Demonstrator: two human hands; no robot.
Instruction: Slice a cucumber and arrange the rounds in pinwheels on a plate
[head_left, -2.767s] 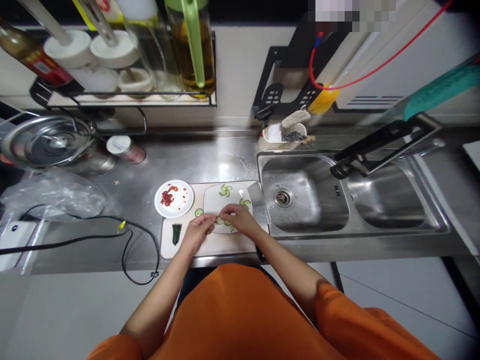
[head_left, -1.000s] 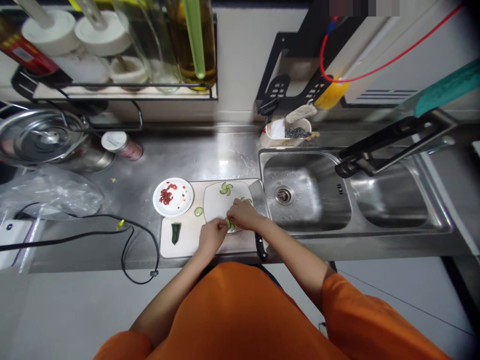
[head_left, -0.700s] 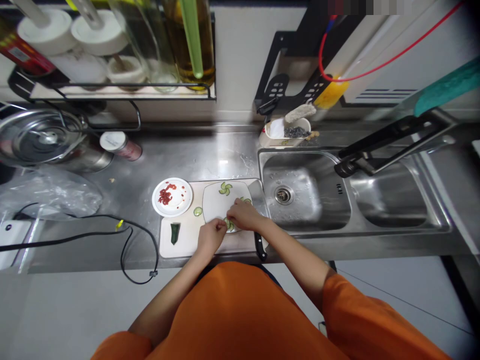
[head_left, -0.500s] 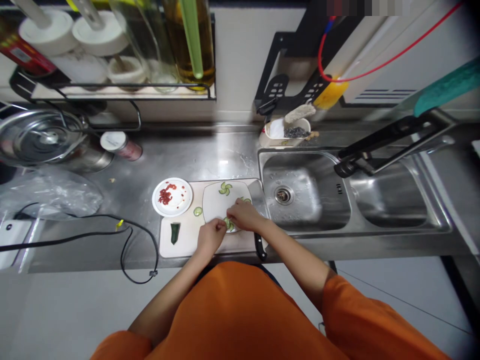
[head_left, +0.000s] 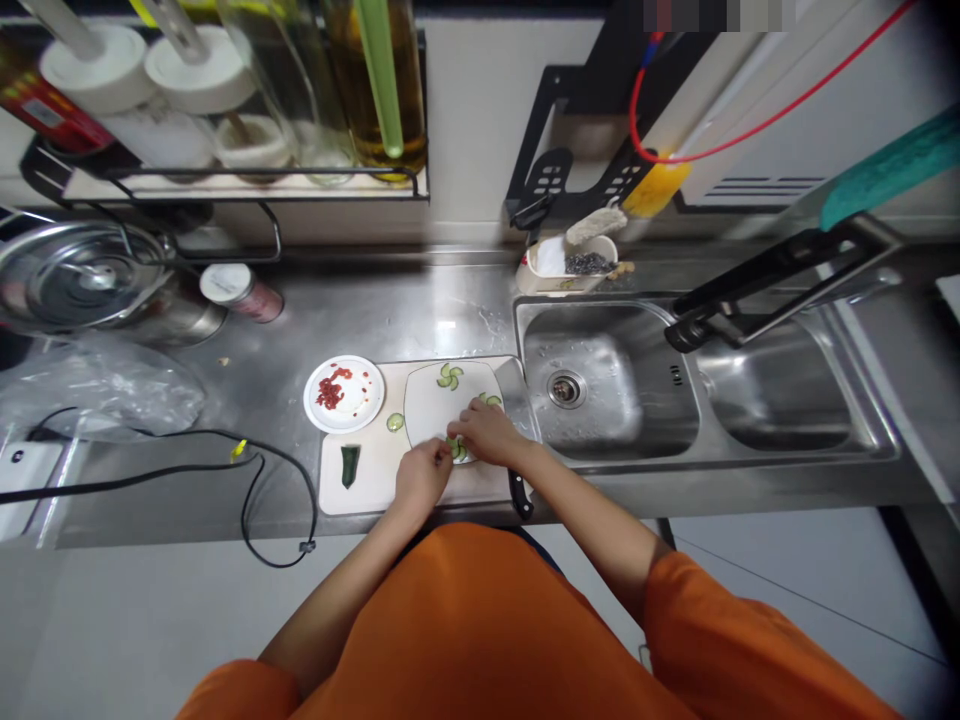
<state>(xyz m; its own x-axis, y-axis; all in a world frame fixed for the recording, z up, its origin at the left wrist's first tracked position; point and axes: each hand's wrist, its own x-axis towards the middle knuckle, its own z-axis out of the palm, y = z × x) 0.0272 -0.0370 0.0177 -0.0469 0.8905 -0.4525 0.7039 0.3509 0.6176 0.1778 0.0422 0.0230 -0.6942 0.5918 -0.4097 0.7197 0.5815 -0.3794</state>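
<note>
A white square plate (head_left: 433, 406) lies on a pale cutting board (head_left: 375, 482) at the counter's front. Cucumber slices in a pinwheel (head_left: 449, 376) sit at the plate's far edge, with more slices (head_left: 456, 449) at its near edge. My left hand (head_left: 422, 473) and my right hand (head_left: 487, 434) meet over the near slices, fingers curled and pinched on them. One loose slice (head_left: 394, 422) lies left of the plate. A green cucumber end (head_left: 349, 466) rests on the board.
A small round plate with chopped red chilli (head_left: 343, 393) sits left of the board. A black knife handle (head_left: 518, 493) lies at the board's right. A double steel sink (head_left: 622, 392) with a black tap (head_left: 772, 275) is to the right. A black cable (head_left: 255, 500), a plastic bag (head_left: 105, 385) and a pot lid (head_left: 82, 280) are left.
Both hands have drawn closer together at the plate's near edge since 2.8 s ago. In the last second they have barely moved.
</note>
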